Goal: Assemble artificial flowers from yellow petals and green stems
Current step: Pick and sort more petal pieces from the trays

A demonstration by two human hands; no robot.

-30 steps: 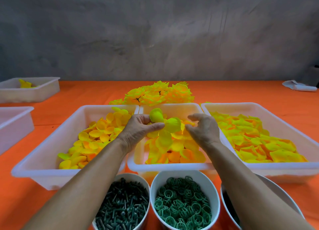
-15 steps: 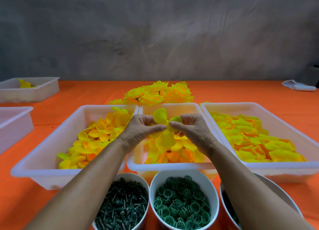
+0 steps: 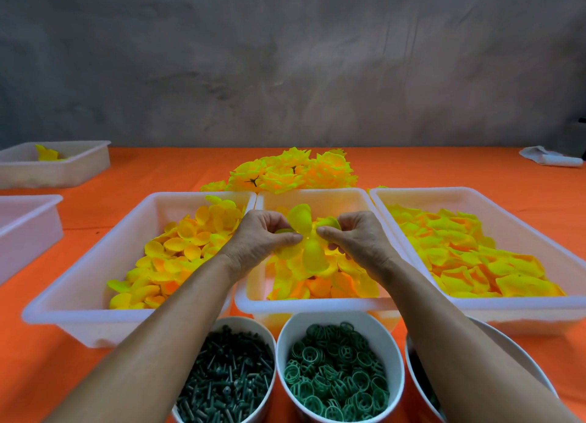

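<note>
Above the middle white tray [image 3: 312, 303] both hands meet on a yellow petal piece [image 3: 309, 242] with several lobes. My left hand [image 3: 258, 240] pinches its left side between thumb and fingers. My right hand [image 3: 356, 240] pinches its right side the same way. Any stem inside the piece is hidden by my fingers. Loose yellow and orange petals fill the middle tray under my hands. A bowl of dark green stems [image 3: 226, 380] and a bowl of green rings [image 3: 337, 376] stand at the near edge, below my forearms.
The left tray [image 3: 79, 295] holds small round petals and the right tray [image 3: 523, 308] larger ones. Finished yellow flowers [image 3: 295, 172] lie piled behind the trays. A third bowl [image 3: 507, 353] sits under my right forearm. Two more white trays [image 3: 63, 165] and a white cloth [image 3: 550, 157] lie farther off.
My right hand came left from the tray's petals and joined my left hand on the petal piece. Both hands now hold it closer together, slightly higher over the middle tray.
</note>
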